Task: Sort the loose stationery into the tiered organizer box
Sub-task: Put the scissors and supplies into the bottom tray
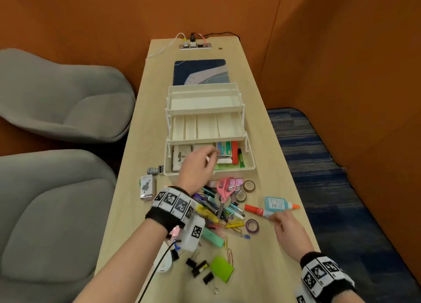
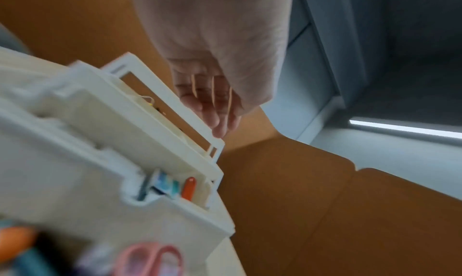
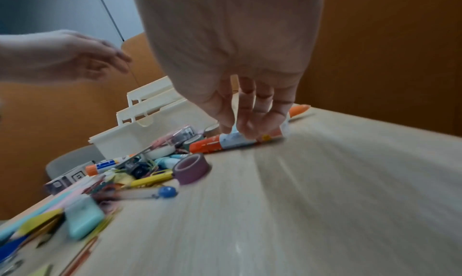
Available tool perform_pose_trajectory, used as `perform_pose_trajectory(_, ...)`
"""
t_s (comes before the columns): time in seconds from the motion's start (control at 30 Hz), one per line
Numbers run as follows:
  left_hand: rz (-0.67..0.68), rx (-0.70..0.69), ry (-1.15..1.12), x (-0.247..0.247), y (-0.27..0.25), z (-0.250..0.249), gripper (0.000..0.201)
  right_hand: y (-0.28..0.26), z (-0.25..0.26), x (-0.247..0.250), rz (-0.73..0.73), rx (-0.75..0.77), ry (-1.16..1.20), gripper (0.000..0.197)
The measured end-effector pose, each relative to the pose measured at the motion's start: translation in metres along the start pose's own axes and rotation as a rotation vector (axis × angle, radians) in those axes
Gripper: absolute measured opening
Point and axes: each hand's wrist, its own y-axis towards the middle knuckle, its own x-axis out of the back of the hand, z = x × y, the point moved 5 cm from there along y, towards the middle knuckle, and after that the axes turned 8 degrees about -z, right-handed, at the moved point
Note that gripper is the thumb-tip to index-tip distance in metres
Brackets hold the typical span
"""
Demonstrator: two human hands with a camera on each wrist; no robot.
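Observation:
The cream tiered organizer box [image 1: 209, 171] [image 2: 100, 161] [image 3: 120, 140] stands open mid-table, its upper two trays bare and its bottom tier holding several items. My left hand [image 1: 213, 158] [image 2: 220, 122] hovers over that bottom tier, fingers relaxed and nothing in them. Loose stationery lies in a pile in front of the box, with pink scissors [image 1: 225, 188] on top. At the pile's right edge lies an orange-capped glue stick [image 1: 256, 210] [image 3: 212, 144]. My right hand [image 1: 276, 219] [image 3: 237, 128] pinches its body between thumb and fingers while it lies on the table.
A purple tape roll [image 1: 252, 225] [image 3: 191, 168], a blue glue bottle [image 1: 276, 204] and a mint eraser [image 1: 213, 237] lie near my right hand. Binder clips [image 1: 200, 266] and green sticky notes [image 1: 222, 268] lie nearer me. Grey chairs [image 1: 57, 97] stand left of the narrow table.

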Motion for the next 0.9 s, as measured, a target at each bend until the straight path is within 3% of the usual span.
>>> perform_pose_trajectory(0.07, -0.036, 0.065, 0.033, 0.017, -0.033, 0.022, 0.020, -0.003, 0.005, -0.007, 0.020, 0.035, -0.001, 0.019)
perform_pose_trajectory(0.3, 0.076, 0.298, 0.308, 0.043, -0.138, 0.097, 0.013, -0.016, 0.040, -0.034, 0.170, 0.166, 0.000, 0.015)
perform_pose_trajectory(0.47, 0.030, 0.413, 0.266, 0.051, -0.173, 0.111, 0.013, 0.002, 0.077, -0.042, 0.178, 0.054, 0.128, 0.015)
perform_pose_trajectory(0.63, 0.024, 0.446, 0.250, 0.051, -0.175, 0.110, 0.014, 0.026, 0.101, -0.064, 0.209, -0.175, 0.267, 0.042)
perform_pose_trajectory(0.7, 0.015, 0.453, 0.250, 0.052, -0.174, 0.110, 0.014, 0.030, 0.103, -0.074, 0.224, -0.265, 0.325, 0.040)
perform_pose_trajectory(0.83, 0.013, 0.469, 0.217, 0.056, -0.173, 0.112, 0.015, 0.038, 0.099, -0.083, 0.134, -0.280, 0.318, 0.034)
perform_pose_trajectory(0.9, 0.009, 0.477, 0.233, 0.060, -0.171, 0.114, 0.016, 0.035, 0.097, -0.082, 0.164, -0.305, 0.359, 0.032)
